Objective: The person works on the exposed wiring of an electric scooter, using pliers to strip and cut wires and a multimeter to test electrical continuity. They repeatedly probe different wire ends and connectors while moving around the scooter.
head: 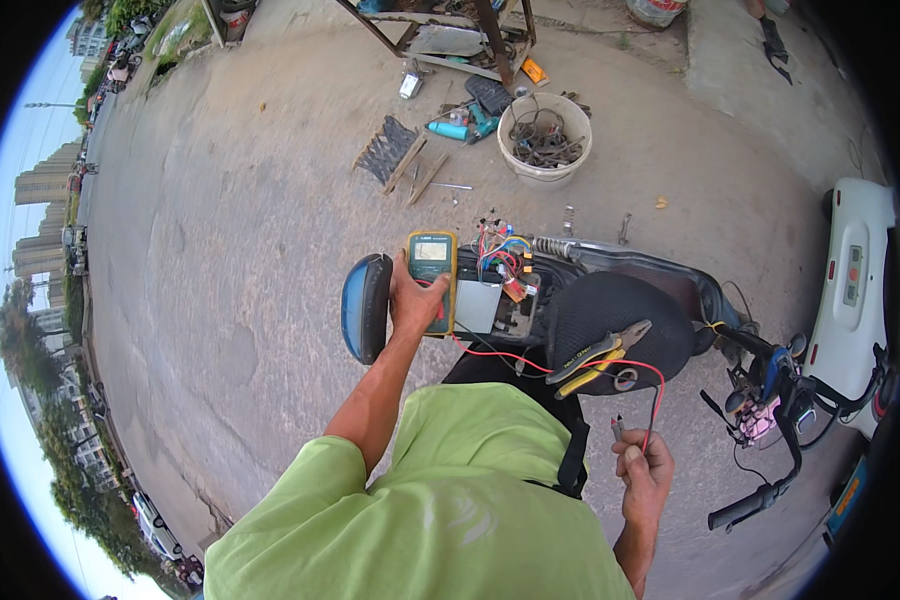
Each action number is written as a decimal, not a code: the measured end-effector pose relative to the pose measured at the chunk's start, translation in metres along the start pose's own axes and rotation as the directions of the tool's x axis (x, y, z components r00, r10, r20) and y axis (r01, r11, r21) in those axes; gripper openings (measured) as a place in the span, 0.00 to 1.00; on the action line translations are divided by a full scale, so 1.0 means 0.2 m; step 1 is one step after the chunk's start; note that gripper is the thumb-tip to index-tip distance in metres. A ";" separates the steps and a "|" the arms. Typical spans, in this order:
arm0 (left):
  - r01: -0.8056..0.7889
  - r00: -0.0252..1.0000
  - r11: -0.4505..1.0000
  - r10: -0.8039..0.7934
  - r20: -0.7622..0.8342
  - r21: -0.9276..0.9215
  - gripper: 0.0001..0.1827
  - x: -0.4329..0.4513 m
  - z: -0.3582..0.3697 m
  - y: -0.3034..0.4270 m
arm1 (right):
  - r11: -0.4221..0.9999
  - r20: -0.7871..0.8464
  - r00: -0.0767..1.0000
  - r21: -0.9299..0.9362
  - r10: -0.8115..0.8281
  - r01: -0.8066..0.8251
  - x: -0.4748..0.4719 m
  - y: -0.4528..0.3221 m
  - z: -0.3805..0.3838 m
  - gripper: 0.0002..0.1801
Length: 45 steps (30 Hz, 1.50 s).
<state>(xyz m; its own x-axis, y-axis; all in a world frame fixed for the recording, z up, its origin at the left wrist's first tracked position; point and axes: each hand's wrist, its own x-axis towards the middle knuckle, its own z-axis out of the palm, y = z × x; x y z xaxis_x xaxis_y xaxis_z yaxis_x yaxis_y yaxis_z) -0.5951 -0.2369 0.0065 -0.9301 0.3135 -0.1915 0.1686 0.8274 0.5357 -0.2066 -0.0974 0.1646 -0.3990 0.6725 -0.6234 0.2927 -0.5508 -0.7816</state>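
Note:
My left hand [418, 294] grips a yellow-cased digital multimeter [433, 251] over the rear of an electric scooter. Pinched in my right hand [645, 469] are the multimeter's test probes [617, 426], held to the right of my body. A red test lead [499, 352] and a dark one run between the hands. Beside the multimeter lies a finned metal box [477, 305], with a bundle of coloured wires and connectors [506, 255] above it. Combination pliers with yellow and dark handles [604, 358] and a roll of tape [626, 379] rest on the black mesh seat [592, 307].
Handlebars [757, 495] and a white scooter [844, 277] stand at the right. Across the scooter are a white bucket of scrap [544, 169], a teal power drill [484, 122], wooden strips [426, 180] and a metal rack [450, 64]. A blue-black top case [365, 307] is at the left.

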 end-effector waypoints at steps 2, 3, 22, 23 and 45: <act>-0.016 1.000 0.998 0.016 -0.006 0.060 0.57 -0.01 0.01 -0.02 | 1.000 0.008 1.000 -0.002 -0.002 0.002 0.01 -0.01 0.01 0.15; -0.020 1.000 0.995 0.019 0.015 0.096 0.57 -0.02 0.00 -0.01 | 1.000 0.020 1.000 -0.003 0.019 -0.019 0.01 -0.03 0.00 0.14; -0.469 0.857 0.873 0.486 0.173 -0.130 0.34 -0.33 -0.20 0.29 | 0.989 0.111 0.993 -0.146 0.028 -0.012 -0.02 -0.15 0.06 0.14; -0.492 0.794 0.830 0.552 0.253 -0.264 0.32 -0.41 -0.26 0.43 | 0.988 0.153 0.988 -0.155 0.023 0.001 -0.02 -0.14 0.09 0.13; 0.030 0.253 0.616 0.757 0.602 -0.787 0.13 -0.56 -0.41 0.78 | 0.904 0.245 0.969 -0.417 0.010 0.096 -0.17 -0.19 -0.06 0.08</act>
<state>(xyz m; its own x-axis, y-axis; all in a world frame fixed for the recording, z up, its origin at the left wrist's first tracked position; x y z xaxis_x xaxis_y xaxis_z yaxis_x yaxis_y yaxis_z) -0.4918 -0.1824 0.1792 0.0889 0.9864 -0.1380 -0.1812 0.1522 0.9716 -0.1937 -0.0934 0.2163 -0.5969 0.5249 -0.6068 0.5887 -0.2272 -0.7757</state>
